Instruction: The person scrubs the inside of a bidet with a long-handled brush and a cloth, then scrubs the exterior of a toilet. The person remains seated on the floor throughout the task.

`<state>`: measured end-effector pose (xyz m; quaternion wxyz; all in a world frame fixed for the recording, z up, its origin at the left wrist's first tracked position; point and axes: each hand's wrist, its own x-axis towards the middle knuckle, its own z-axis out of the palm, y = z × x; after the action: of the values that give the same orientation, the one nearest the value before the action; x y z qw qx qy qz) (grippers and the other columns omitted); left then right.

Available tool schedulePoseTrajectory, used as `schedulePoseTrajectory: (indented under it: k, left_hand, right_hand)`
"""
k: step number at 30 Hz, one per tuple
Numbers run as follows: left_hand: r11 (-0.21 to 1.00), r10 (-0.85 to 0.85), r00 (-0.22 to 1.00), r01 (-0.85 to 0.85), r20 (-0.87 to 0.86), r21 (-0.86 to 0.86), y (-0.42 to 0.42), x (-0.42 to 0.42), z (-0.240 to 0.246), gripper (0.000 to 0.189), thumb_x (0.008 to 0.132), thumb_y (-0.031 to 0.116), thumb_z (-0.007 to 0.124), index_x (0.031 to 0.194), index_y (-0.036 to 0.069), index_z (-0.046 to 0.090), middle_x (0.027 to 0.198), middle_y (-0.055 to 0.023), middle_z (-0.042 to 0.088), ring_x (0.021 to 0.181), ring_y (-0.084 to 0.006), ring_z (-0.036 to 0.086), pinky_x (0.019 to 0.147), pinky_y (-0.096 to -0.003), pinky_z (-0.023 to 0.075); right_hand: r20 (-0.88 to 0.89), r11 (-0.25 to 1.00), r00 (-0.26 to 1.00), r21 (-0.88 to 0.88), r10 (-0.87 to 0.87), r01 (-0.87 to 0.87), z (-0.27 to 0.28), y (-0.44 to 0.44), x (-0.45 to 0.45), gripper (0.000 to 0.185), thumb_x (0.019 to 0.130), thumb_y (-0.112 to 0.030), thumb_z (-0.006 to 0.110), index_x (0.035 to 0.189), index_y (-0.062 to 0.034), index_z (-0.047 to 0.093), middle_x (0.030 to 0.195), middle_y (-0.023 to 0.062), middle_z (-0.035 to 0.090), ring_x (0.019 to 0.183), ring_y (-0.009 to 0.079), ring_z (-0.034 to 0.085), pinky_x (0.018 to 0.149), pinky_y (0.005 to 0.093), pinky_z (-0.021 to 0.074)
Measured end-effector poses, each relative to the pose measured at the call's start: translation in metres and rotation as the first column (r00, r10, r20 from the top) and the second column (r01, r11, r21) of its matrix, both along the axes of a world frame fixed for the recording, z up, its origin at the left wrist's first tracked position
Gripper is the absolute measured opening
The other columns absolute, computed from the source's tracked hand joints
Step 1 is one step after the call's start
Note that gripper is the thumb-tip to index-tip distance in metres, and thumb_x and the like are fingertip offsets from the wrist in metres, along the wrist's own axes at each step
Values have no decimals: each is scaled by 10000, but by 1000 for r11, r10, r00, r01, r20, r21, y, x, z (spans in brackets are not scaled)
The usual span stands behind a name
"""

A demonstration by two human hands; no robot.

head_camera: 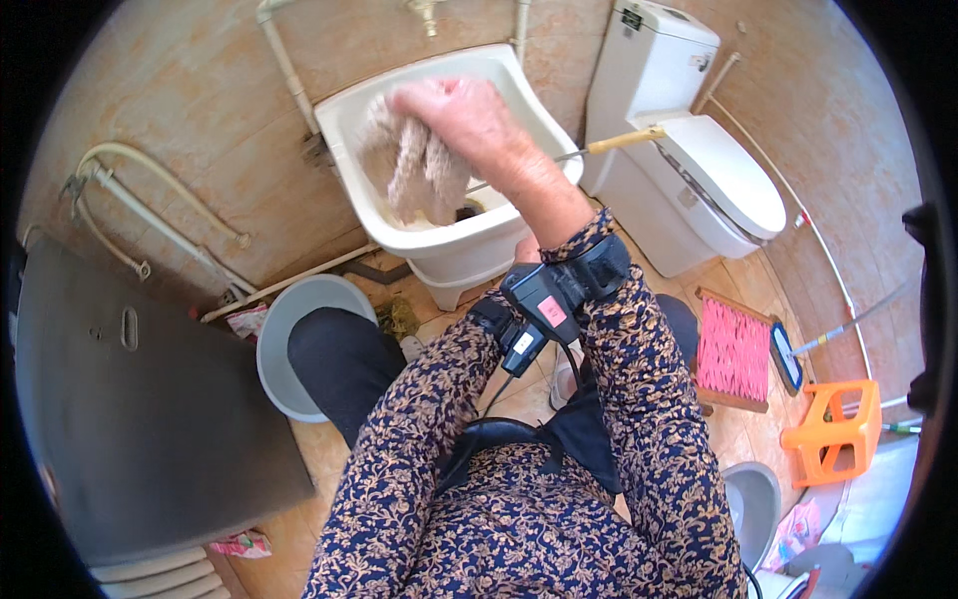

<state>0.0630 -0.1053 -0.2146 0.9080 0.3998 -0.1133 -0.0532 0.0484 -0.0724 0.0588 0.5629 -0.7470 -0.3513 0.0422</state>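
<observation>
My right hand [468, 116] is raised over a white ceramic mop sink [340, 120], slightly blurred, and grips a bunched beige-grey cloth [426, 168]. The cloth hangs down inside the basin and looks textured. Part of my left hand [526, 249] shows at the sink's front, below my right forearm; its fingers are hidden, so what it holds cannot be told. A thin tool with a yellowish handle [625, 141] lies across the sink's right rim, its metal shaft reaching into the basin. A dark drain opening [470, 210] shows near the basin's front.
A brass tap [426, 19] is above the sink. On the right stand a white toilet [718, 172], a stool with a pink woven seat [732, 348] and an orange plastic stool [838, 430]. A grey basin [273, 374] and a dark panel [165, 404] are on the left.
</observation>
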Motion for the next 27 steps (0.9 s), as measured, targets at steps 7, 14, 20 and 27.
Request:
schedulePoseTrajectory:
  k: [7,14,20,27]
  left_hand:
    - [938,-185,979,151,-80,-313,-24,-26,38,459,1011,245,565,1395,11,473,1326,-139,592,1209,-281,591,1024,-438,503]
    - [981,-79,785,-49,-615,-188,-53,-36,82,392,1021,200,399,1314,-17,542,1256,-186,634,1152,-279,632,989,-398,540]
    - [987,-17,834,-74,-551,-142,-53,-69,129,387,1000,164,458,1318,-46,526,1260,-186,623,1145,-276,628,985,-379,528]
    - [957,-106,858,-48,-502,-285,-41,-69,122,334,957,143,544,1248,-17,571,1188,-159,660,1099,-256,644,954,-366,516]
  right_hand:
    - [180,822,969,516,172,-242,21,-41,-5,259,963,-226,611,1028,0,720,948,72,716,809,124,665,740,264,533]
    - [329,753,932,573,150,-323,8,11,-50,194,959,-148,558,952,-33,713,950,138,721,831,200,684,743,298,535]
    - [-282,689,814,700,508,-187,-14,31,-89,336,895,-257,584,756,40,658,660,70,628,660,114,566,646,306,467]
    - [-357,703,780,696,513,-144,-31,32,-105,313,895,-237,594,751,33,663,698,57,649,679,110,574,648,298,474]
